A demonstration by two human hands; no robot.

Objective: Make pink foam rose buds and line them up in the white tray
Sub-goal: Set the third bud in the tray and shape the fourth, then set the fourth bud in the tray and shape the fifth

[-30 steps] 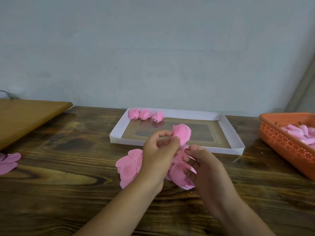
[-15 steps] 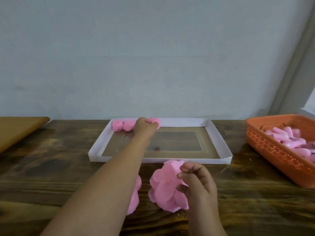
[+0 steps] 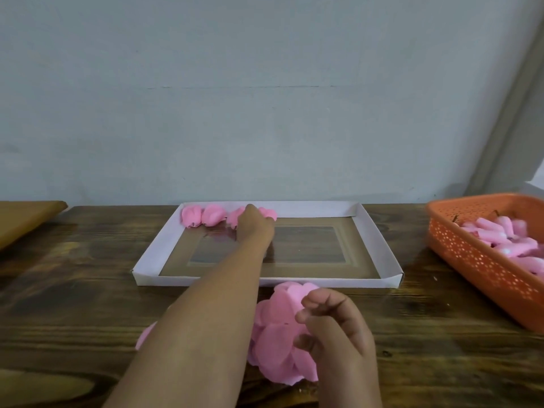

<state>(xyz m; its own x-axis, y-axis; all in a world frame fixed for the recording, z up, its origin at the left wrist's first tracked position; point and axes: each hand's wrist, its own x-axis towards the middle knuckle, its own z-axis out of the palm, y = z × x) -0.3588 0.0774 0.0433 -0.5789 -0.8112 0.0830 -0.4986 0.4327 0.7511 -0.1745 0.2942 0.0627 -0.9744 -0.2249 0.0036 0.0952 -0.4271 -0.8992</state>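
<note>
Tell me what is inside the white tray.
Pink buds line the white tray's far wall: two at the left, a third and a fourth partly hidden by the left hand. Whether the hand holds the fourth is covered. The remaining floor shows brown.

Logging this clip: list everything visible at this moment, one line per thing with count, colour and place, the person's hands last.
rose buds: four showing, pink, in a row along the tray's far wall; the fourth partly hidden by the left hand
tray: one, white walls, brown floor, centre of the table
petal pile: one, pink, on the table in front of the tray
basket: one, orange, right edge, holding pink foam pieces
table: one, dark wood
board: one, light brown, far left
left hand: reaching to the bud row; grip hidden
right hand: fingers curled at the petal pile
</note>
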